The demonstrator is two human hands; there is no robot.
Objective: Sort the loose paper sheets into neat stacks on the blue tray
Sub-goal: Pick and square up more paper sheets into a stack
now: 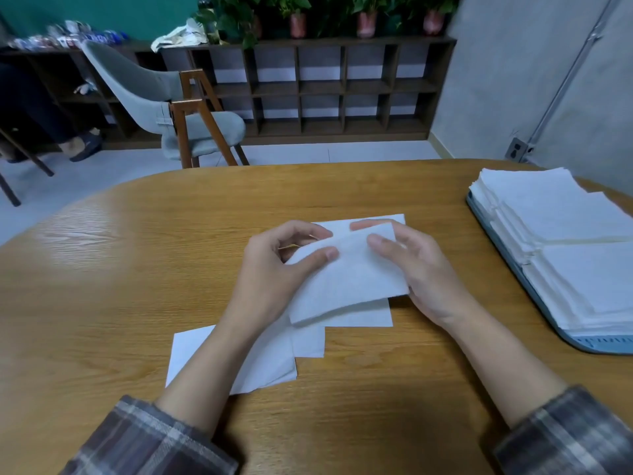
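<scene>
Paper sheet [349, 282] is held just above the wooden counter [137, 269] near its middle. The left hand [274, 265] pinches the sheet's upper left corner between thumb and curled fingers. The right hand [421, 272] grips its right edge, thumb on top and fingers behind. Beneath and toward the person, more loose sheets [267, 368] lie overlapped on the counter, partly under the left forearm. Well apart at the right edge, the blue tray [596, 342] carries several white stacks [565, 234] side by side. Plaid sleeves cover both forearms.
</scene>
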